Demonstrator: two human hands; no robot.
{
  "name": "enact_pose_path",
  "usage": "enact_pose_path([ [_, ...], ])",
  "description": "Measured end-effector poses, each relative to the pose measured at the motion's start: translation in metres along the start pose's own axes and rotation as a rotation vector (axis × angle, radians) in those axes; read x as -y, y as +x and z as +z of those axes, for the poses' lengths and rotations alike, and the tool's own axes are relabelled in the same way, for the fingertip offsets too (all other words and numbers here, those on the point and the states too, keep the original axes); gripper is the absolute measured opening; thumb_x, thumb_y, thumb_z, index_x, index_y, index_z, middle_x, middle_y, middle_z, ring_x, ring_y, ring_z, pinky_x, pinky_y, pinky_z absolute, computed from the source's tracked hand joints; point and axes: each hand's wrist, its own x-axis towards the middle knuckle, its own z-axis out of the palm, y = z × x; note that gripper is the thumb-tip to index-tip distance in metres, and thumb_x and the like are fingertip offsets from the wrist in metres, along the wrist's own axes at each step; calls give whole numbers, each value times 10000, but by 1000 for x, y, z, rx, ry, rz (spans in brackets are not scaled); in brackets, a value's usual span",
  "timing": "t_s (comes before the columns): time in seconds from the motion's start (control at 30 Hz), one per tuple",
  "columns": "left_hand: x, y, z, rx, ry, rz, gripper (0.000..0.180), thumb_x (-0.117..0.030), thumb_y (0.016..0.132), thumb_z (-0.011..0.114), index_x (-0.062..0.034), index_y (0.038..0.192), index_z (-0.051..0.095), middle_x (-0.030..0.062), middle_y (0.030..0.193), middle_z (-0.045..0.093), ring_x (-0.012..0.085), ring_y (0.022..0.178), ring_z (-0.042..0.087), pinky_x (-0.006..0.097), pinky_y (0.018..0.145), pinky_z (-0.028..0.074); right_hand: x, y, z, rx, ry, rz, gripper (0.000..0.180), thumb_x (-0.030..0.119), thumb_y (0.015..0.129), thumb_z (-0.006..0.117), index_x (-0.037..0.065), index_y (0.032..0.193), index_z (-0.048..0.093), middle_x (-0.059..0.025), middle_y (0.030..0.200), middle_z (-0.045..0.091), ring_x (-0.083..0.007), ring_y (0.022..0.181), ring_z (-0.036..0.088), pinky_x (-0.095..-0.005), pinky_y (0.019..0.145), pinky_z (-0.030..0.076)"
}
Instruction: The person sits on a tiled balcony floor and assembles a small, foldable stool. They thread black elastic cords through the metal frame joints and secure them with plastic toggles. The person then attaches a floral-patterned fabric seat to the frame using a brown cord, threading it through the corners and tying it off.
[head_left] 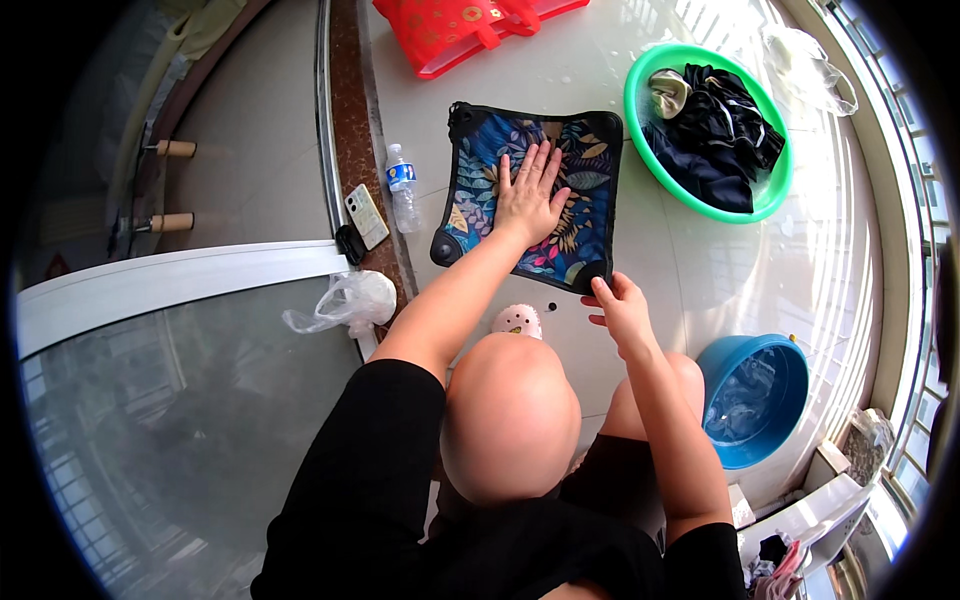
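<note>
A square leaf-patterned fabric piece (590, 180) with black edging and rounded black corner patches lies on the floor in front of me. Its exact kind I cannot make out. My left hand (533, 205) rests flat on its middle, palm down, fingers spread. At the near right corner, my right hand (626, 318) pinches the black corner patch, thumb on top and fingers curled below. A small black round bit (552, 307) lies on the tiles just short of the fabric's near edge.
Right of the fabric stands a green basin (640, 140) with dark wet clothes (715, 140). A blue bucket (715, 350) holds water by my right knee. On the left are a plastic bottle (404, 190), a phone (366, 217) and a white plastic bag (365, 300). A red bag (440, 40) lies beyond.
</note>
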Motion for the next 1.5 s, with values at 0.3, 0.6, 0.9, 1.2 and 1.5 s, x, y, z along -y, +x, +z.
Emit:
enact_pose_path([
  [0.3,2,-2,6,-19,8,7,649,-433,1000,417,-162,1561,235,75,1618,233,235,1494,206,562,1189,59,-3,1,-3,14,43,1,312,247,970,626,7,1168,609,-66,1031,692,-153,917,689,-314,733,560],
  [0.6,7,3,8,-55,-8,37,646,-505,1001,393,-181,1549,282,73,1598,288,236,1485,237,545,1189,58,-16,9,-10,48,147,-23,369,257,960,642,-19,1203,601,-83,1082,683,-174,937,694,-327,770,560],
  [0.9,-62,-72,-77,-159,-530,310,225,-134,813,724,-94,1034,707,60,1122,674,273,1097,627,419,1002,480,-5,10,-23,117,157,69,452,284,964,640,-49,1257,553,-120,1174,648,-225,1037,673,-380,840,561],
  [1.2,-77,-105,-47,-158,-443,308,382,-110,772,756,-103,1142,662,36,1199,662,243,1156,619,406,993,489,-6,20,-44,286,83,86,737,364,915,704,-86,1412,398,-143,1210,636,-228,1082,663,-376,893,535],
  [1.5,-74,-110,-44,-186,-489,269,425,-123,758,773,-108,1164,650,34,1228,633,245,1179,597,402,997,485,-8,11,-37,52,-69,-74,457,444,1020,501,70,1271,578,-70,1147,659,-162,965,660,-311,830,517],
])
